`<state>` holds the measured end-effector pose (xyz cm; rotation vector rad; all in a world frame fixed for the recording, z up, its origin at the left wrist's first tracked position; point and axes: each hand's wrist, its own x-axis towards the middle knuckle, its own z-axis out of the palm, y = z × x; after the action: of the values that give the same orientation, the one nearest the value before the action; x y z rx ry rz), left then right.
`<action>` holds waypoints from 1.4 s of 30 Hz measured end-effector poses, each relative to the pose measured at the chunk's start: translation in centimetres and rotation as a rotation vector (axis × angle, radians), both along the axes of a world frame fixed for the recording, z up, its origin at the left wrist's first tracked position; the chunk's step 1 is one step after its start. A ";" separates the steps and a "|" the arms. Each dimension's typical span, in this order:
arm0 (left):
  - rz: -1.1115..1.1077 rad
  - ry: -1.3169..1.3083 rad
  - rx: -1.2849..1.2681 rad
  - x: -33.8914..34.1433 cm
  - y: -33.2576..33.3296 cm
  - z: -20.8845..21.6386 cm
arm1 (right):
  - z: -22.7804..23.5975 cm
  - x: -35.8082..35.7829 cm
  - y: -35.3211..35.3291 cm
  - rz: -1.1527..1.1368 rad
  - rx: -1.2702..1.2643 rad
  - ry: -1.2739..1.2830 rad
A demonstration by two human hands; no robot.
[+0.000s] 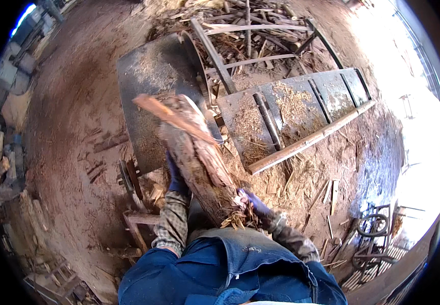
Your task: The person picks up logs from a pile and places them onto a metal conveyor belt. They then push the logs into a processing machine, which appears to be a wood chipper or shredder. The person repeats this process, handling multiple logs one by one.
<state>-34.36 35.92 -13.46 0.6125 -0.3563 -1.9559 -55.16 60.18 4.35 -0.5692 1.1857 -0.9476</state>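
Observation:
A thick, rough log [194, 160] with bark on it is held in front of my body, slanting from near my waist up to the far left. My gloved left hand [175, 177] grips its left side, the fingers partly hidden by the wood. At the frayed near end, my gloved right hand [256, 203] is closed against the right side, with loose shreds of bark around it. A long reddish strip of bark [177, 119] lies slantwise across the log's far end. Beyond that end stands a dark metal plate [149, 76] dusted with wood chips.
To the right slopes a metal chute [296, 109] with cross bars and a wooden rail [311, 137] along its near edge. Behind it lies a pile of bark and sticks [265, 35]. A wheeled cart [375, 229] stands at right; a low wooden frame [141, 219] is by my left arm.

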 end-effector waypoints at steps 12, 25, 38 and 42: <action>-0.215 -0.246 -0.032 5.6 -6.2 16.7 | 5.7 6.8 -11.6 -0.334 -0.542 0.017; -0.429 -0.552 0.021 6.8 6.2 0.9 | -8.5 4.2 -4.7 -0.186 0.021 -0.429; -0.423 -0.622 0.035 -1.5 7.8 11.0 | -5.5 1.1 -3.0 -0.309 0.295 -0.758; -0.434 -0.644 0.010 -3.3 5.0 14.1 | -3.9 0.3 -5.7 -0.265 0.241 -0.676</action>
<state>-37.63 40.95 0.64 1.2552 -0.9405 -2.1209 -54.89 54.43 0.43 0.1141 0.7478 -1.0849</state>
